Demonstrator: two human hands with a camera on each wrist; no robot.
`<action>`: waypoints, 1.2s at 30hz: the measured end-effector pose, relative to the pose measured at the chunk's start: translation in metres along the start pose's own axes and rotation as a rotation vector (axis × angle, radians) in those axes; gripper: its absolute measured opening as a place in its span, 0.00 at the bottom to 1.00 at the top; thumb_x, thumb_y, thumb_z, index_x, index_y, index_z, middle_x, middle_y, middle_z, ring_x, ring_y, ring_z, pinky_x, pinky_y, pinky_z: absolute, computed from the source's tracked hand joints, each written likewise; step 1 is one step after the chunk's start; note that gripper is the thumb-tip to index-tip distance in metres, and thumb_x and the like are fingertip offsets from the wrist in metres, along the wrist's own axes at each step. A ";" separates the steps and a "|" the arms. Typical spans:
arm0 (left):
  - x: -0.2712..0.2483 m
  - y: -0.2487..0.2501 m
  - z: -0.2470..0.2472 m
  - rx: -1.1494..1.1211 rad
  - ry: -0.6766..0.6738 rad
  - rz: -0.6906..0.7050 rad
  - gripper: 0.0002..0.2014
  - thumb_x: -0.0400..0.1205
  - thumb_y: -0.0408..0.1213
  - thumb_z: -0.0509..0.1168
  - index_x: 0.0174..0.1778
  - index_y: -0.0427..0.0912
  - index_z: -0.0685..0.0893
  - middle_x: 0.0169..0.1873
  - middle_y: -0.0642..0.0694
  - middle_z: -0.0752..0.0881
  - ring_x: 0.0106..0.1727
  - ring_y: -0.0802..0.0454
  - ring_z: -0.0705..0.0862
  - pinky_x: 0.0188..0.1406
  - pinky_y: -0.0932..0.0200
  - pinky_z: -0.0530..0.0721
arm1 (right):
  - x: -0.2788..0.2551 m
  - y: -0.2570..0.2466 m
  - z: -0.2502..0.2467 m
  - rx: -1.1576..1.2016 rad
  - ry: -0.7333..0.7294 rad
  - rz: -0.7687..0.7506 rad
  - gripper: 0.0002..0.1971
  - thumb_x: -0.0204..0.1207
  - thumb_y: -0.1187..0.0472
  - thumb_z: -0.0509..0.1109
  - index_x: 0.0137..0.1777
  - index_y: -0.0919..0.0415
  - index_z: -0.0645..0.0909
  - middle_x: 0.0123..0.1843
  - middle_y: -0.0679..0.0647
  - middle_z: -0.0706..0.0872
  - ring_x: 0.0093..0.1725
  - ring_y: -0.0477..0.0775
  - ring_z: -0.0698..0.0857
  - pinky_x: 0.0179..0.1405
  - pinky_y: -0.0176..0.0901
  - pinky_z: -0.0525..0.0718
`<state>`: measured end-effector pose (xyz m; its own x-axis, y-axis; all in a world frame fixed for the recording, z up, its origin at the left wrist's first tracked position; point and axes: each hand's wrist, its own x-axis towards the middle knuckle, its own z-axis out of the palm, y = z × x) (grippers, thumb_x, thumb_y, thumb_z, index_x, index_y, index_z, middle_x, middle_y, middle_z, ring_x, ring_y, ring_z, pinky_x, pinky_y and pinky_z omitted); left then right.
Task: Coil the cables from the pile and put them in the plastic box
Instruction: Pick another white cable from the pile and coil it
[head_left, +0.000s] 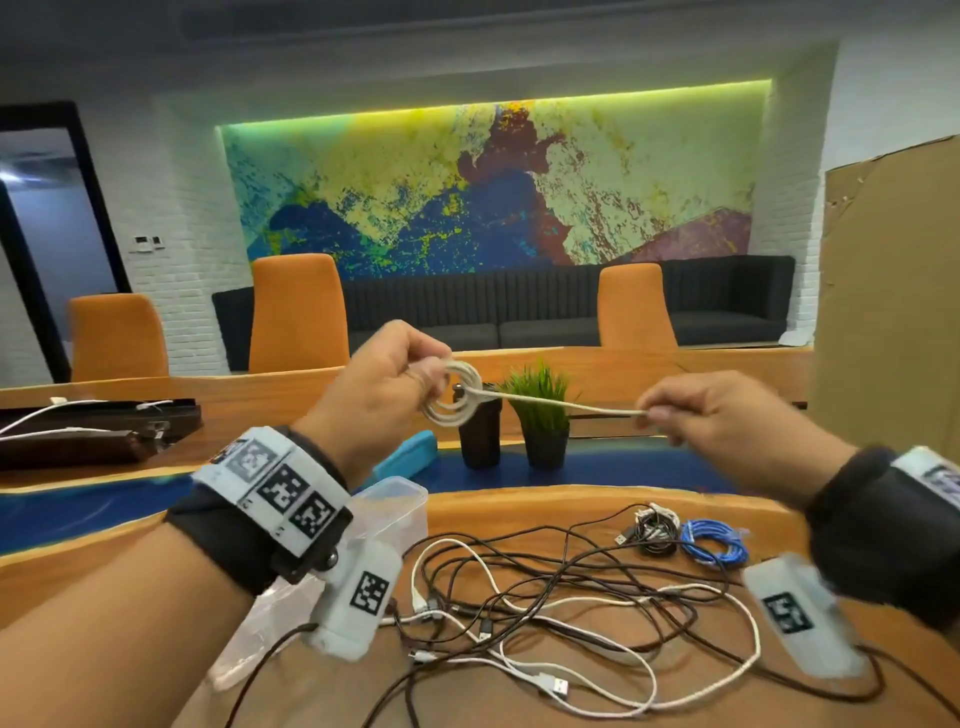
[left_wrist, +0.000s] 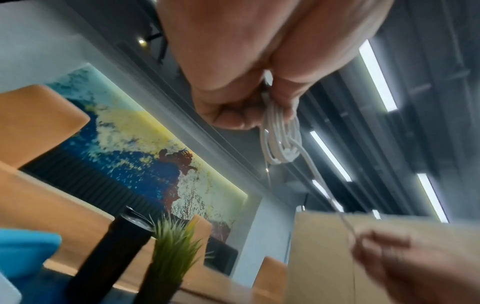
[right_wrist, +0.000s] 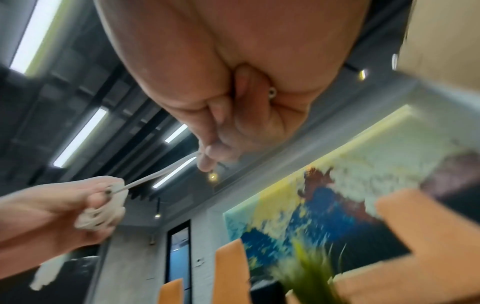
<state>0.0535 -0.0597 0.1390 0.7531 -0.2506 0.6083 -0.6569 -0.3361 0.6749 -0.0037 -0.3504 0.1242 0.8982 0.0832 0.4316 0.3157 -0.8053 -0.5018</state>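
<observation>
Up above the bench (head_left: 571, 504), both hands work one cream-white cable (head_left: 566, 404). The left hand (head_left: 374, 384) has its fingers and thumb curled round a small coil (head_left: 451, 396) of that cable, several loops stacked together, pinched at the coil's upper left side. From the coil a straight stretch of the same cable runs rightward to the right hand (head_left: 727, 415), whose thumb and forefinger pinch it near its end, the other fingers curled beside them. So the left grip is clamped on the coil and the right grip is clamped on the free stretch, the two hands well apart with the cable taut between them.

On the bench below, toward its near edge, lies the pile of loose cables (head_left: 545, 608), dark brown and white strands tangled over one another, with a white USB plug (head_left: 555, 685) at the near side. Toward the right of the pile sit a coiled blue cable (head_left: 714, 543) and, just beside it on the left, a small bundle of black and white cable (head_left: 655, 526). The clear plastic box (head_left: 400, 506) stands at the left of the pile, partly hidden by the left wrist; its inside cannot be made out.

Farther back stand a potted green plant (head_left: 540, 410), a black cylinder (head_left: 479, 431) just left of it and a light blue object (head_left: 410, 452).
</observation>
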 end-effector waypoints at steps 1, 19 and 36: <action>-0.001 -0.003 -0.001 0.038 -0.059 0.011 0.07 0.88 0.28 0.58 0.54 0.42 0.80 0.40 0.44 0.84 0.38 0.59 0.81 0.41 0.61 0.83 | 0.001 0.007 -0.009 -0.035 0.052 -0.015 0.11 0.83 0.62 0.66 0.44 0.46 0.85 0.37 0.47 0.86 0.41 0.51 0.83 0.44 0.49 0.84; -0.001 -0.015 0.000 0.434 -0.240 -0.149 0.14 0.91 0.38 0.53 0.52 0.41 0.83 0.44 0.44 0.85 0.42 0.51 0.80 0.48 0.51 0.82 | 0.009 0.013 -0.005 -0.508 0.189 -0.336 0.08 0.82 0.59 0.63 0.49 0.52 0.85 0.43 0.46 0.77 0.44 0.49 0.74 0.41 0.46 0.77; -0.015 0.024 0.030 0.032 -0.101 -0.083 0.15 0.92 0.39 0.50 0.49 0.47 0.82 0.43 0.49 0.84 0.38 0.60 0.78 0.43 0.60 0.77 | 0.016 -0.045 0.069 1.250 0.285 0.151 0.06 0.84 0.71 0.61 0.53 0.66 0.80 0.46 0.63 0.90 0.43 0.57 0.91 0.42 0.46 0.92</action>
<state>0.0279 -0.0907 0.1337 0.8054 -0.3103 0.5051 -0.5923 -0.3879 0.7062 0.0171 -0.2726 0.1022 0.9021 -0.2117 0.3760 0.4268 0.3094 -0.8498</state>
